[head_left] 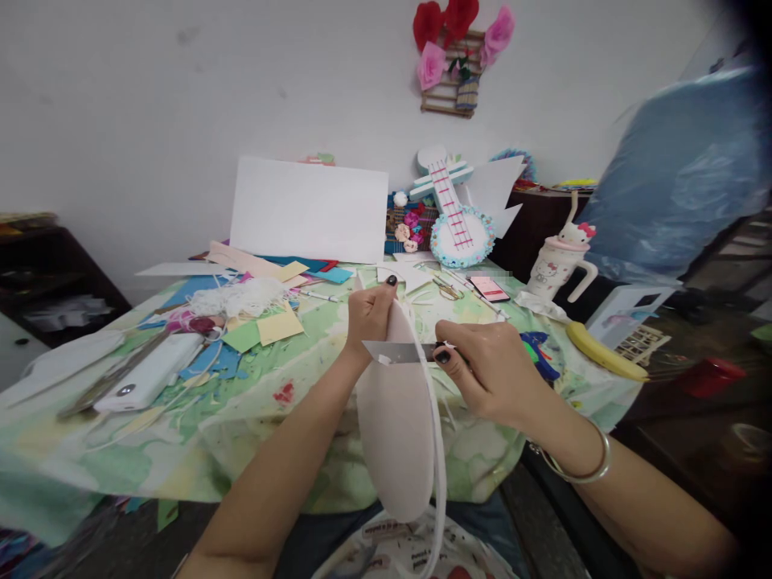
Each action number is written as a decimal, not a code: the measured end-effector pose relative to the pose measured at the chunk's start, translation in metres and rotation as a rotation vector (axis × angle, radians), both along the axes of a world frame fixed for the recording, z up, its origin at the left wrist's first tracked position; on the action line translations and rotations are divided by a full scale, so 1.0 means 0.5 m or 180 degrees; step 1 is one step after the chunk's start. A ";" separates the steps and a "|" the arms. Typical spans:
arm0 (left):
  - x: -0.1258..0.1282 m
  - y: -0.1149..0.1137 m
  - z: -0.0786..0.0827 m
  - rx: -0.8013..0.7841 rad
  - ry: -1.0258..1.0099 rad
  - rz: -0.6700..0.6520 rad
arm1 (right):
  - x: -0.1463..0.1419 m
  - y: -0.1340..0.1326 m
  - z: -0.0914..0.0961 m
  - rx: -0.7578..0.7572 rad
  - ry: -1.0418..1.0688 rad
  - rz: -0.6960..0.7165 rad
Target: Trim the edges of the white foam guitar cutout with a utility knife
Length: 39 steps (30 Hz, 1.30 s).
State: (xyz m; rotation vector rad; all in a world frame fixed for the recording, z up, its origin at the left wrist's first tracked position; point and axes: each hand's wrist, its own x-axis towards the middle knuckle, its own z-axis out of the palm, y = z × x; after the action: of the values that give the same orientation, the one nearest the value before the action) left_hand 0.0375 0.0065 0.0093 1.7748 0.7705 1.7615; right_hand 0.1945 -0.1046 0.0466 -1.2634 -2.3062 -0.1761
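Note:
My left hand [369, 315] is closed around the top of a white oval foam piece [395, 426] that hangs down toward my lap. My right hand [488, 371] grips a utility knife [398, 351] whose metal blade lies across the foam near its upper edge. A thin white strip [439, 450] curls off the right side of the foam and hangs down beside it. A silver bangle [582, 466] circles my right wrist.
The table [253, 410] has a green patterned cloth littered with coloured paper scraps [274, 326], white string [238, 297], a power bank [150, 374], scissors [445, 288], a phone [490, 288], a banana [603, 350] and a cartoon cup [558, 261]. White board [309, 209] and foam guitar [455, 217] lean on the wall.

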 end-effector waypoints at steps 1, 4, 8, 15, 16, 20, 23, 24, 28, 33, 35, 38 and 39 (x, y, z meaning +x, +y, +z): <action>0.000 -0.001 -0.002 -0.0064 -0.0039 -0.0001 | 0.000 -0.001 0.000 0.0003 -0.0009 0.0014; -0.004 -0.008 0.000 -0.0017 -0.0031 0.0027 | -0.002 -0.005 -0.001 0.0015 -0.0015 0.0017; -0.009 -0.013 0.003 0.0047 0.0022 0.0085 | -0.005 -0.011 0.001 -0.0001 -0.0029 -0.0001; -0.004 -0.014 0.000 0.0035 0.0053 -0.0015 | -0.011 -0.016 0.009 -0.0038 -0.0087 -0.0031; -0.003 -0.013 0.000 -0.0011 0.0020 -0.0096 | -0.012 -0.017 0.009 -0.0039 -0.0083 -0.0031; -0.003 -0.012 0.004 -0.0212 -0.0132 -0.0496 | -0.011 -0.020 0.010 -0.0046 -0.0050 -0.0008; -0.004 -0.012 0.006 -0.0231 -0.0154 -0.0632 | -0.008 -0.021 0.008 -0.0056 -0.0027 0.0011; -0.004 -0.012 0.006 -0.0226 -0.0161 -0.0648 | -0.006 -0.021 0.007 -0.0063 -0.0021 0.0013; -0.006 -0.011 0.005 -0.0198 -0.0222 -0.0623 | 0.004 -0.019 -0.001 -0.0114 0.0004 -0.0048; -0.008 -0.011 0.000 -0.0121 -0.0263 -0.0451 | 0.017 -0.018 -0.011 -0.0131 0.0045 -0.0114; -0.009 -0.009 -0.002 -0.0059 -0.0198 -0.0371 | 0.019 -0.018 -0.012 -0.0134 0.0023 -0.0134; -0.008 -0.008 -0.004 0.0022 -0.0090 -0.0231 | 0.017 -0.017 -0.010 -0.0138 -0.0010 -0.0156; -0.006 -0.009 -0.004 0.0060 -0.0049 -0.0188 | 0.016 -0.017 -0.008 -0.0142 -0.0020 -0.0160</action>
State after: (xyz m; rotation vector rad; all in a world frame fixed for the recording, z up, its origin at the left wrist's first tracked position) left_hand 0.0343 0.0021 0.0075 1.7759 0.6903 1.7474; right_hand 0.2023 -0.1132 0.0425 -1.3457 -2.2967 -0.1466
